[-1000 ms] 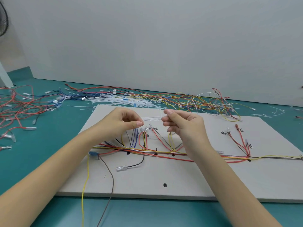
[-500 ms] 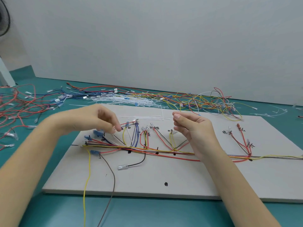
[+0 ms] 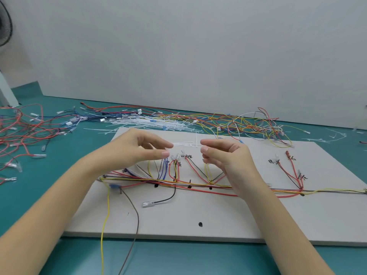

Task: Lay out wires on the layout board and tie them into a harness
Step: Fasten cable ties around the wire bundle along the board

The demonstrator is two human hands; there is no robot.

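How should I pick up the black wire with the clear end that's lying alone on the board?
Pinch the black wire at the middle of its bare stretch, coming straight down from above. It lies flat on the layout board with open space on both sides; the clear end looks slippery.

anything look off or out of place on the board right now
Mostly tidy, but a yellow wire and a brown wire trail off the near edge of the layout board, and a black wire with a clear terminal lies loose below the main bundle. Neither hand touches them.
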